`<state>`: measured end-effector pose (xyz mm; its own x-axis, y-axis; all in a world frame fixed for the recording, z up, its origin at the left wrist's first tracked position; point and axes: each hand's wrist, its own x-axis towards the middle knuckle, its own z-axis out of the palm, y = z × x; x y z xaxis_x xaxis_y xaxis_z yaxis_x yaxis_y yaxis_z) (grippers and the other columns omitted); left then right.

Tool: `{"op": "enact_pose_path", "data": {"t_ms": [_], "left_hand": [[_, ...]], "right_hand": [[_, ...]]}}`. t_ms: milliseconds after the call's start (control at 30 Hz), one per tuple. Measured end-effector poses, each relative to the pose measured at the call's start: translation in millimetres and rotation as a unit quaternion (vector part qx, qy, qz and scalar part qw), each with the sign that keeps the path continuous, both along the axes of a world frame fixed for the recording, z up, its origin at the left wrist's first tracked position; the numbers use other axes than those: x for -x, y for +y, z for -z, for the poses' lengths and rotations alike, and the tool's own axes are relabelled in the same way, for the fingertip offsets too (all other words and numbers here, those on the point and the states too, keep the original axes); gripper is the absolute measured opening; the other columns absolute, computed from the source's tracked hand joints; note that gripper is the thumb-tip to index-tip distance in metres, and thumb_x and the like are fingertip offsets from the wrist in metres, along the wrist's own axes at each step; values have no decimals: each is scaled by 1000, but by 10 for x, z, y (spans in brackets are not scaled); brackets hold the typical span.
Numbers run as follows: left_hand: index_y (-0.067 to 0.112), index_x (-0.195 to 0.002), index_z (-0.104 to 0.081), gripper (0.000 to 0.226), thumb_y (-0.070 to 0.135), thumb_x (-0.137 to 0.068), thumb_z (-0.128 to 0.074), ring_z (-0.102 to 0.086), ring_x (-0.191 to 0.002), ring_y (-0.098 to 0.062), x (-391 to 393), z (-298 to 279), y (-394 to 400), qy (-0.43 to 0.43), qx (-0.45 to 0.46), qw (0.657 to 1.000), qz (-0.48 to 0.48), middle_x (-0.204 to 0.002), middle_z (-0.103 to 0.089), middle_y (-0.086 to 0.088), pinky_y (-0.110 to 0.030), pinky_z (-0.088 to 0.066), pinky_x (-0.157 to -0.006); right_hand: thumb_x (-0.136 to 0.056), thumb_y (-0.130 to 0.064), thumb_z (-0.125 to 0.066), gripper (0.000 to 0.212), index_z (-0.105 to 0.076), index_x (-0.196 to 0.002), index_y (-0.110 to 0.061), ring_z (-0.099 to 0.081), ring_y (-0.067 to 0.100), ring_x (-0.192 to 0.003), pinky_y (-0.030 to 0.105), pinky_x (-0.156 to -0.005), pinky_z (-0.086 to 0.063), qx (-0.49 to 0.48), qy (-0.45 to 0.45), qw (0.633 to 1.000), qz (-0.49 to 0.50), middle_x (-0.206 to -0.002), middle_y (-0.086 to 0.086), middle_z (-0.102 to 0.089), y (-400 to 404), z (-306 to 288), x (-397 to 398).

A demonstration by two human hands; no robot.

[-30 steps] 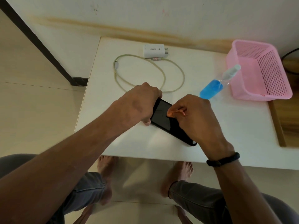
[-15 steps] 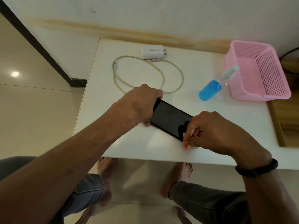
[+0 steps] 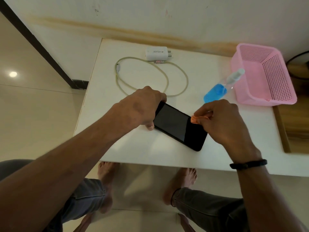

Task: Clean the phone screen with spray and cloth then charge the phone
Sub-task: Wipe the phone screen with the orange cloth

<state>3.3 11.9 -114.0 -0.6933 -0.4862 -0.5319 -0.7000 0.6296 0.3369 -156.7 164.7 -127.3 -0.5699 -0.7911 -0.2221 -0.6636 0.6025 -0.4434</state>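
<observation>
While wiping: cloth point(image 3: 194, 119) back up at screen's middle from near end.
Right hand point(image 3: 222, 121): pinches cloth.
Left hand point(image 3: 142, 108): grips phone point(image 3: 177, 124), flat on table point(image 3: 137, 148).
Meaning: cleaning unfinished; charging pending.

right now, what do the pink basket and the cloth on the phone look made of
Pink basket: looks like moulded plastic, matte, its walls a regular grid of holes. Cloth: a small orange scrap, soft and creased, likely fabric; the right hand hides most of it, so the weave is unclear.

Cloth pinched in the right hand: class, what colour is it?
Orange: the small crumpled cloth, on the black phone, head view.
</observation>
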Motion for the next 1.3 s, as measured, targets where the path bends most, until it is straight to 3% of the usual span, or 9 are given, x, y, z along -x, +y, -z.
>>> {"op": "enact_pose_path", "data": {"t_ms": [100,200,333,467,667,800,900,1100,1300], "left_hand": [[26,-145,-51,88,9,-69,-92,-67,-96,-27,-23,9,-25,8,-9,1000,-1,-84,-49,6,-39,-58,-85],[25,-146,-50,87,2,-71,-88,-67,-99,-27,-58,23,-50,19,-11,1000,16,-83,-48,8,-41,-58,-89],[24,-148,-50,85,-2,-74,-83,-67,-103,-29,-82,23,-59,24,-12,999,21,-90,-51,4,-44,-57,-92],[23,-149,-48,87,0,-74,-85,-67,-106,-28,-65,16,-56,25,-15,999,20,-96,-51,3,-42,-56,-94],[25,-146,-50,85,2,-73,-87,-67,-104,-28,-41,27,-70,12,-19,1000,6,-99,-54,1,-39,-57,-92],[29,-145,-49,87,2,-72,-88,-66,-99,-27,-38,42,-54,8,-17,1000,4,-96,-51,2,-42,-58,-91],[29,-147,-48,89,4,-72,-89,-67,-103,-28,-33,37,-56,6,-22,1000,18,-100,-56,2,-43,-57,-93],[30,-147,-47,90,9,-72,-91,-67,-105,-26,-34,60,-5,21,-43,998,33,-105,-64,1,-39,-57,-89],[30,-142,-50,89,10,-66,-93,-68,-98,-24,-40,89,1,28,-38,999,26,-100,-62,3,-37,-58,-84]], "right_hand": [[-94,-13,-72,12,-81,-96,-22,-65,5,-82,6,-85,-45,47,11,999,1,-95,-8,-74,-139,85,-201],[-94,-7,-69,17,-80,-92,-20,-60,7,-80,0,-72,-35,76,39,996,-10,-97,-5,-71,-220,163,-381],[-94,-6,-68,17,-80,-92,-18,-59,9,-80,3,-72,-36,103,37,994,-24,-97,1,-72,-252,196,-479],[-94,-7,-65,20,-83,-96,-16,-66,17,-86,23,-81,-52,90,27,992,-82,-100,4,-73,-275,153,-537],[-93,-17,-72,18,-84,-95,-31,-60,4,-86,2,-72,-39,-15,-36,986,-163,-105,-14,-72,-268,78,-551],[-88,-21,-78,17,-83,-94,-36,-67,5,-89,9,-80,-50,-55,-53,981,-180,-106,-14,-74,-208,43,-433],[-86,-22,-80,15,-81,-88,-37,-63,-3,-74,2,-66,-44,-26,-37,989,-138,-90,-19,-71,-189,36,-334],[-88,-24,-80,11,-75,-83,-33,-59,-2,-69,3,-70,-34,66,20,997,-20,-73,-23,-59,-212,134,-342],[-94,-17,-69,15,-82,-95,-25,-63,13,-78,20,-73,-46,62,29,995,-69,-91,-4,-69,-283,138,-506]]}}
